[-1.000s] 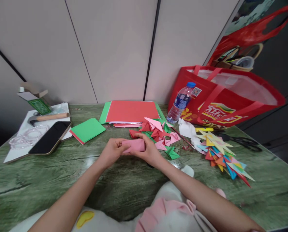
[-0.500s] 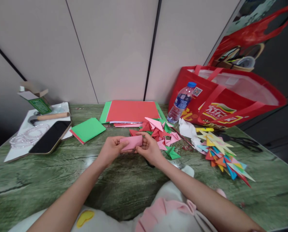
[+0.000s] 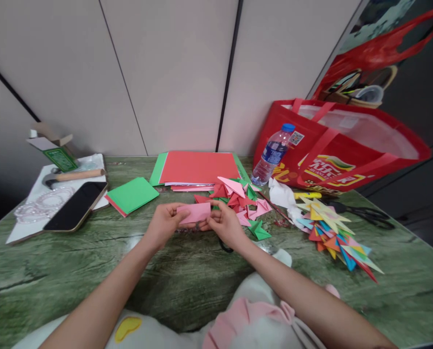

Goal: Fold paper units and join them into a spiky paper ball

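Observation:
A small folded piece of pink paper (image 3: 195, 213) is held between my hands, just above the table. My left hand (image 3: 165, 222) is closed on its left end, the thumb lying on top. At the right end, my right hand (image 3: 226, 224) pinches the paper with its fingers beneath. Just behind my right hand lies a pile of folded red, pink and green paper pieces (image 3: 237, 194). One green folded piece (image 3: 259, 230) rests beside my right wrist. A dark object (image 3: 225, 246), partly hidden, sits under that wrist.
To the left are green paper squares (image 3: 133, 195), a phone (image 3: 78, 207), a hammer (image 3: 74, 176) and a small box (image 3: 58, 154). Red paper sheets (image 3: 201, 166) lie at the back. A water bottle (image 3: 272, 154), a red bag (image 3: 332, 145), colourful folded paper (image 3: 338, 232) and scissors (image 3: 369, 215) stand or lie right.
Both hands have shifted slightly with the pink paper, which now sits a little further left. The things on the table have not moved.

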